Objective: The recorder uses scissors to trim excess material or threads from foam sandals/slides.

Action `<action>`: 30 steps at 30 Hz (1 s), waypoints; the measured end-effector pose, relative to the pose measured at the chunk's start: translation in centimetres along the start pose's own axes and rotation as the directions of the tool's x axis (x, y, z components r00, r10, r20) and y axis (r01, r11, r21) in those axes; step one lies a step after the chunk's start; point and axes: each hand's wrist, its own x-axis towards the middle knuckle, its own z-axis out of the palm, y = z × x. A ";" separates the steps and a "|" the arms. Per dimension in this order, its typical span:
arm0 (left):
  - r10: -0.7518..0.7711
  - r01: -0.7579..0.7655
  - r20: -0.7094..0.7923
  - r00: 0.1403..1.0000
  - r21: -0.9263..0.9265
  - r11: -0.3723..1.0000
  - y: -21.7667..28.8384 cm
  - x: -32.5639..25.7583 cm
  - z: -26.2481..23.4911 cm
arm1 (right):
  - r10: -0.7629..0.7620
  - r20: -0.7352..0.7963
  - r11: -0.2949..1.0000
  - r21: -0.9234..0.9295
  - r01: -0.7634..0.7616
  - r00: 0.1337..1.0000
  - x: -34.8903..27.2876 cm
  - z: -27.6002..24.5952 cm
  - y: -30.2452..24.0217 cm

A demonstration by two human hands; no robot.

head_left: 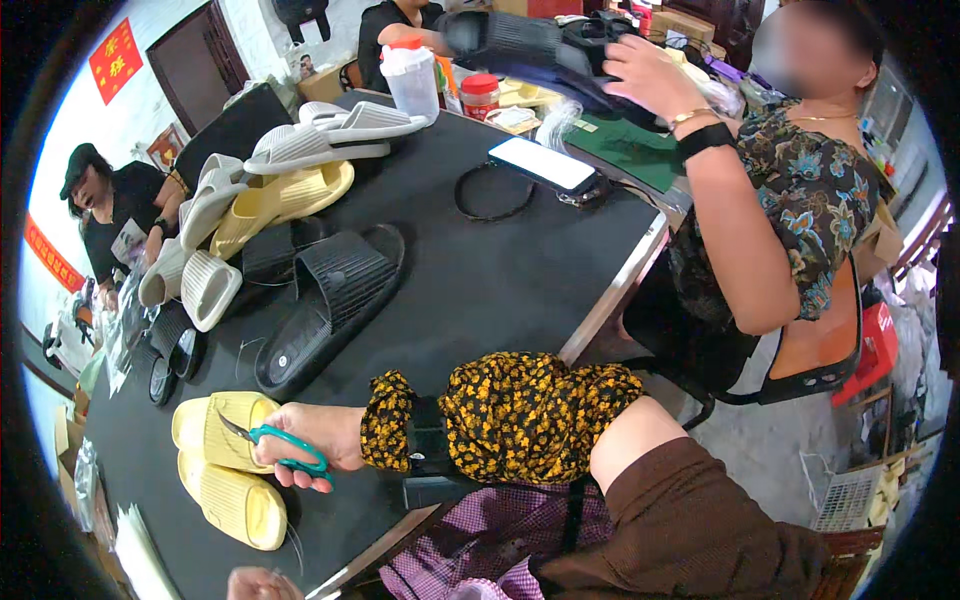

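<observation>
My right hand (pixel 310 440), in a yellow-flowered black sleeve, is shut on small green-handled scissors (pixel 285 448). Their blades point left over a pair of pale yellow ribbed slippers (pixel 225 470) lying on the black table (pixel 480 290). The hand rests against the upper slipper of the pair. Only a sliver of my left hand (pixel 262 585) shows at the bottom edge, below the slippers, and its fingers are hidden.
A large black slipper (pixel 330 300) lies just beyond the hand, with beige (pixel 205 285), yellow (pixel 285 200) and grey slippers (pixel 340 135) heaped farther back. A phone (pixel 545 165), a black cord loop (pixel 490 195) and jars (pixel 410 75) stand at the far end. A co-worker's arm (pixel 730 230) reaches in on the right.
</observation>
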 end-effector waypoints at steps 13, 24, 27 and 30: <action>-0.473 0.462 -0.063 0.879 0.364 0.809 -6.5 -9.3 -7.0 | -0.028 -0.011 0.999 -0.037 0.028 1.000 0.0 0.0 0.5; -0.411 0.320 -0.084 0.908 0.772 0.549 -13.8 -13.0 -13.3 | -0.046 -0.043 0.998 -0.036 0.044 0.998 0.5 -0.2 0.2; -0.172 0.213 -0.126 0.977 0.526 0.823 -8.4 -9.0 -7.3 | 0.007 -0.075 0.999 -0.047 -0.011 0.997 0.4 -0.7 0.1; -0.096 0.049 0.125 0.987 0.338 0.940 -3.0 -6.2 -3.9 | 0.002 -0.133 0.992 -0.122 -0.018 0.991 -0.8 0.3 -1.1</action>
